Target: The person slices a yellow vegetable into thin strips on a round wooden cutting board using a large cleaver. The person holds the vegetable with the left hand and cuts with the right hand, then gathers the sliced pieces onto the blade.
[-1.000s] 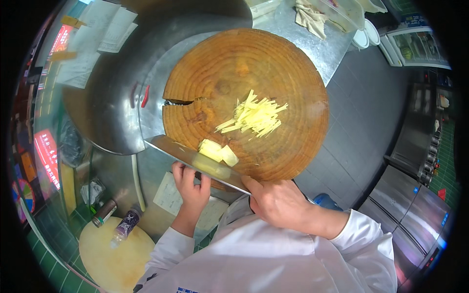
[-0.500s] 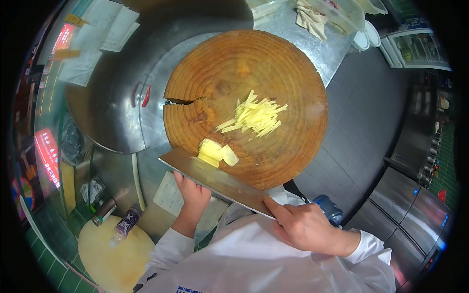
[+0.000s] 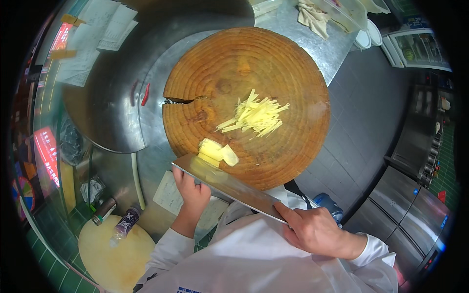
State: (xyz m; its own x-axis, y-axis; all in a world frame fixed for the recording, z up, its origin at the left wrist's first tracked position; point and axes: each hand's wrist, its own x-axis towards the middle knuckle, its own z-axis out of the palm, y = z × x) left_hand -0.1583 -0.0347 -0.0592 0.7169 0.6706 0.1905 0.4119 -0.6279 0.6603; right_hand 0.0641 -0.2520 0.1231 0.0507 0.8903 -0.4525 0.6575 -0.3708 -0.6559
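My right hand is closed round the handle end of a cleaver, its index finger along the blade. The wide steel blade slants across the near edge of a round wooden chopping block. My left hand touches the blade's left end, one finger stretched upward; the blade hides some fingertips. Just beyond the blade sit pale yellow slices, overlapping, of a vegetable I cannot name for sure. A loose heap of thin yellow strips lies near the block's middle.
A crack splits the block's left side. Left of it, a red chili lies by a curved steel wall. A cloth and a plastic tub are at the far right. A bottle rests on a round pale board, lower left.
My right hand and the cleaver have shifted right and slightly nearer, so the blade has slid past my left hand, which stays almost in place. The slices and strips have not moved.
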